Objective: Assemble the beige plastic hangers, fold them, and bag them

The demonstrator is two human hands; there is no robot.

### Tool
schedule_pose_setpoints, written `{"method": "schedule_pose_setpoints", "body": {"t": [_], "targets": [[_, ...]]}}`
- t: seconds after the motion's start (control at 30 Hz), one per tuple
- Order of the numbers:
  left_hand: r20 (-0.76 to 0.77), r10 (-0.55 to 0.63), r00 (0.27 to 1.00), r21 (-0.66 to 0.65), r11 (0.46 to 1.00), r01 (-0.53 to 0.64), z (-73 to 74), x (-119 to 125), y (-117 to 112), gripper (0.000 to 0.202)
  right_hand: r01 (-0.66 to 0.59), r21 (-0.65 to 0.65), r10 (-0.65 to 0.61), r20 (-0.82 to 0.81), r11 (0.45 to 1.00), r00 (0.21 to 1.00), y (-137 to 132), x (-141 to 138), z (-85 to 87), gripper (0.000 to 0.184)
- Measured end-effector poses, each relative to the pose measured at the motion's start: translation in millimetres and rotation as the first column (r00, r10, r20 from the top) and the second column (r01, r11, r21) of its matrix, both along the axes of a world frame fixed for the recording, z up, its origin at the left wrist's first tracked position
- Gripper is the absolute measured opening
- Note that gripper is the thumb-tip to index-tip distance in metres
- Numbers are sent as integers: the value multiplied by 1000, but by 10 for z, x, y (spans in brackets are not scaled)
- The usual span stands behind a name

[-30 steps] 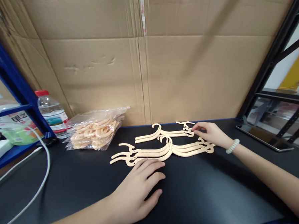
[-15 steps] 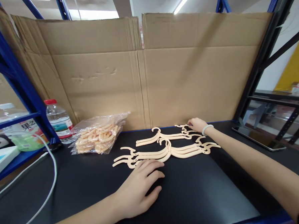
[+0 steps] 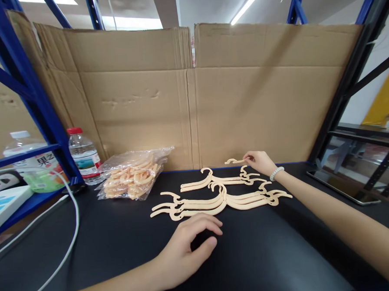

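My right hand [image 3: 259,163], a beaded bracelet at its wrist, pinches a small beige plastic hook piece [image 3: 233,161] at the back of the table. In front of that hand lie beige plastic hangers [image 3: 229,179] in a back group, hooks showing at the middle and right. A nearer stack of hangers [image 3: 200,205] has hook-like pieces at both ends. Just in front of this stack my left hand [image 3: 190,248] hovers or rests on the table, I cannot tell which. Its fingers are bent with the thumb apart, and it holds nothing.
A clear bag of beige plastic pieces [image 3: 133,179] lies at the back left, beside a red-capped water bottle [image 3: 85,162]. A white cable [image 3: 75,230] runs down the left side. At the right lies a tablet-like dark device [image 3: 342,187]. Cardboard [image 3: 140,105] stands behind the table.
My right hand has lifted the small hook piece off the end of the back hangers. My left hand has shifted slightly toward me, its fingers more bent. The view has moved slightly.
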State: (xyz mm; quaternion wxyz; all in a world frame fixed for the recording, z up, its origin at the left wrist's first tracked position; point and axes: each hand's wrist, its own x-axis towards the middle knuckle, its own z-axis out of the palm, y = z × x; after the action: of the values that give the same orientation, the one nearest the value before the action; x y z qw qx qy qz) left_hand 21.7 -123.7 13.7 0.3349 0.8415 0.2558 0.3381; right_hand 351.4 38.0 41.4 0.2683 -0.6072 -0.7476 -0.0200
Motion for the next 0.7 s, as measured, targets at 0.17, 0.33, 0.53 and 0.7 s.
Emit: {"method": "schedule_pose_setpoints", "body": {"t": [0.17,0.33,0.53,0.7], "targets": [[347,133,928,-586,804,104,-8,63,24,30,-317,22,315,-213,948,925,-470,-454,179,19],[446,286,848,-746,643,176,42,84,27,31,-547,77,524,-426,833,738,-870,-881,262,16],[395,333,856,-579,814,-49,63,58,48,27,-648,100,507,-715,755,481,-992,-1105,226,10],[386,289,876,-656,754,40,102,25,131,27,-793,55,391,-889,607,238,-1044,-1217,199,14]]}}
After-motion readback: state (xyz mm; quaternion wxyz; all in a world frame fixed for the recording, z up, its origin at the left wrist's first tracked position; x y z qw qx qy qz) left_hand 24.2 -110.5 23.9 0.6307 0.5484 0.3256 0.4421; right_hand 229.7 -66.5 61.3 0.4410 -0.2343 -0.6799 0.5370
